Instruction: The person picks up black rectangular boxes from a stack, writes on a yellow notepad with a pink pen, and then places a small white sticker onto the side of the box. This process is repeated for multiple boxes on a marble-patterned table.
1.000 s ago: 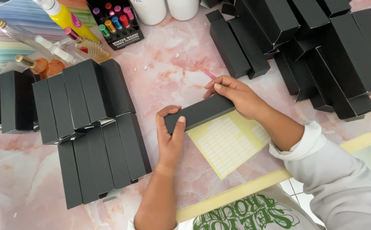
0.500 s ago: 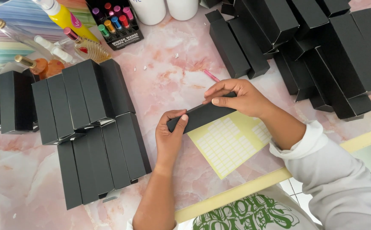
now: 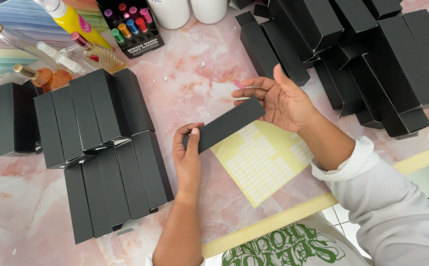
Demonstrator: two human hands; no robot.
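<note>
My left hand [image 3: 187, 156] grips the near end of a long black box [image 3: 227, 124], thumb on top, holding it tilted above the pink marble table [image 3: 195, 88]. My right hand [image 3: 279, 100] is at the box's far end with the palm turned up and the fingers spread, apart from the box or only brushing it. Under the box lies a yellow sheet of small white labels [image 3: 264, 160].
Rows of black boxes [image 3: 101, 148] lie at the left, and a pile of more black boxes [image 3: 352, 54] at the back right. Perfume bottles [image 3: 84, 49], a tray of small coloured vials [image 3: 130, 24] and two white jars [image 3: 190, 10] stand at the back. The table's yellow edge [image 3: 283, 216] runs near me.
My right hand has let go of the box's far end and opened, palm up. My left hand has lifted and tilted the box slightly to the left.
</note>
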